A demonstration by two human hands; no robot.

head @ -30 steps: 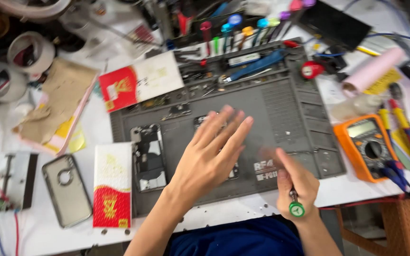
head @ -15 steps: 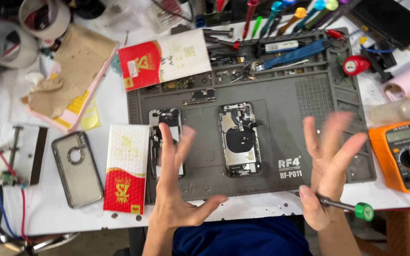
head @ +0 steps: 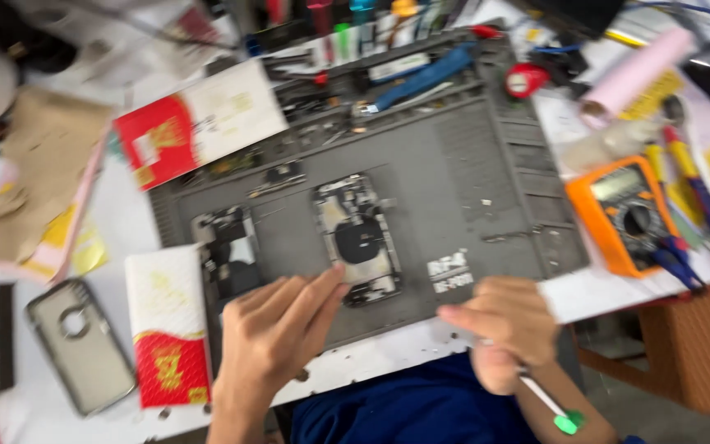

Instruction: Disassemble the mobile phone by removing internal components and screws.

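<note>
Your left hand (head: 277, 337) reaches the opened phone (head: 357, 238); your right hand (head: 507, 329) grips a screwdriver (head: 548, 403).
Left grip is released, fingertips at the phone's 7 o'clock corner; next, steady it and bring the tip in.

Two bare hands show at the near edge of the view, the left hand (head: 277, 333) with long slim fingers and short, plain nails, the right hand (head: 507, 325) blurred so that its knuckles and nails cannot be made out. Neither hand wears a glove, ring or watch, and both forearms are bare up to the near edge, with no sleeve or cuff in sight. Between the forearms lies a stretch of dark blue clothing (head: 408, 407), plain cloth with soft folds and no print or buttons to be seen
</note>
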